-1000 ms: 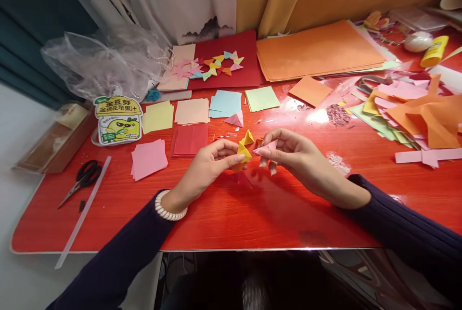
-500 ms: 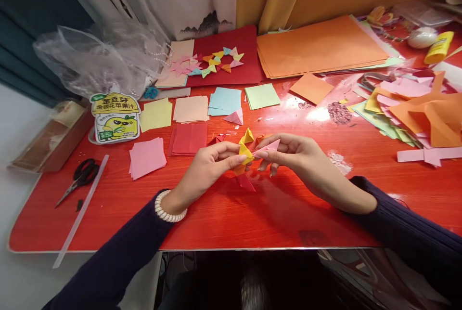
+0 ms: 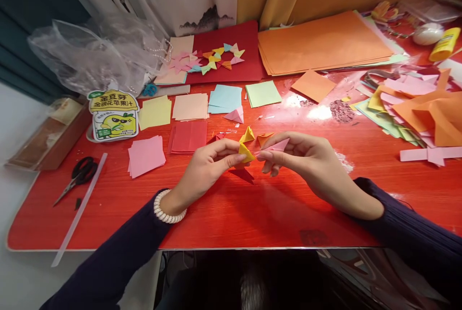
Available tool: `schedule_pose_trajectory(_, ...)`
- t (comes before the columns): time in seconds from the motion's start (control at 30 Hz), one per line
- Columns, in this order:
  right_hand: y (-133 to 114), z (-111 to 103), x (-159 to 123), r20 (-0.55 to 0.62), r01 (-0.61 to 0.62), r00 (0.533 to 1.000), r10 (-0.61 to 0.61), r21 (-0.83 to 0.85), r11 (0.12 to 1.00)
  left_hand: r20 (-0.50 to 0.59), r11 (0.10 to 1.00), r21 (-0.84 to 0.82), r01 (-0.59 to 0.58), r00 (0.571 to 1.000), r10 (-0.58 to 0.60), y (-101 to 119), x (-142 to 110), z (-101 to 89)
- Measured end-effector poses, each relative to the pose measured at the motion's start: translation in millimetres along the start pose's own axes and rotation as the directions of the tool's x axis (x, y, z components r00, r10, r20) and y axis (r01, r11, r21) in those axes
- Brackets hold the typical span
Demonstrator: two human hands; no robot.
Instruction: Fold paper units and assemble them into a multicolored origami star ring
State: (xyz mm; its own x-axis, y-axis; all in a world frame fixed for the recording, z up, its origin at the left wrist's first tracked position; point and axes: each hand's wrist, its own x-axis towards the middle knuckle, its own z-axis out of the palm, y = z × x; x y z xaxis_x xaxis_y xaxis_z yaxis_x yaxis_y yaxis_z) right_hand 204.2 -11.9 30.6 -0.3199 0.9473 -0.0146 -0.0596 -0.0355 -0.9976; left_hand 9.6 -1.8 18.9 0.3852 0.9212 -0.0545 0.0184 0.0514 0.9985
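A yellow folded paper piece (image 3: 245, 152) is pinched between the thumb and fingers of my left hand (image 3: 211, 164). My right hand (image 3: 306, 158) grips a pink folded paper piece (image 3: 281, 145), its near end close to the yellow one; I cannot tell if they touch. Below my left fingertips shows a red folded piece (image 3: 243, 175); how it joins the held piece is hidden. Just beyond the hands are another yellow folded piece (image 3: 247, 134), an orange one (image 3: 264, 138) and a partly covered red one (image 3: 217, 136). A pink folded piece (image 3: 236, 114) lies farther back.
Stacks of square paper, including pink (image 3: 146, 156), red (image 3: 188, 137) and blue (image 3: 225, 98), lie to the left and behind. Scissors (image 3: 82, 171) rest at left. Large orange sheets (image 3: 325, 45) and a joined paper ring (image 3: 228, 64) lie at the back, scraps (image 3: 429, 108) at right.
My right hand has shifted slightly right with the pink piece, away from the yellow one. The red piece below my left hand appears a little higher. Both hands keep their pinch.
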Motion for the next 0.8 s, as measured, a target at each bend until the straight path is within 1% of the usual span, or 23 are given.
schedule_pose_trajectory(0.1,-1.9,1.9,-3.5,-0.003,0.053,0.999,-0.053,-0.029,0.998,-0.008,1.0,-0.021,-0.015,1.0,0.015,1.1,-2.4,1.7)
schedule_pose_trajectory(0.17,-2.0,3.0,-4.9,0.004,0.07,0.998,-0.07,-0.051,0.996,-0.011,1.0,-0.002,-0.027,1.0,0.027,2.1,-3.9,3.0)
schedule_pose_trajectory(0.3,-1.8,3.5,-6.1,-0.001,0.071,0.997,-0.072,-0.075,0.995,-0.014,0.996,0.069,-0.053,0.998,0.054,3.4,-5.0,4.5)
schedule_pose_trajectory(0.47,-3.4,2.0,-8.0,-0.027,0.1,0.994,-0.104,-0.112,0.989,-0.013,0.995,0.074,-0.067,0.998,0.068,4.7,-5.0,4.5)
schedule_pose_trajectory(0.6,-2.7,2.0,-9.0,-0.029,0.101,0.994,-0.108,-0.181,0.978,-0.018,0.99,0.112,-0.086,0.996,0.089,5.6,-5.7,4.4)
schedule_pose_trajectory(0.8,-1.4,2.4,-10.0,-0.031,0.122,0.991,-0.133,-0.235,0.964,-0.018,0.987,0.129,-0.097,0.995,0.1,5.6,-6.3,4.9)
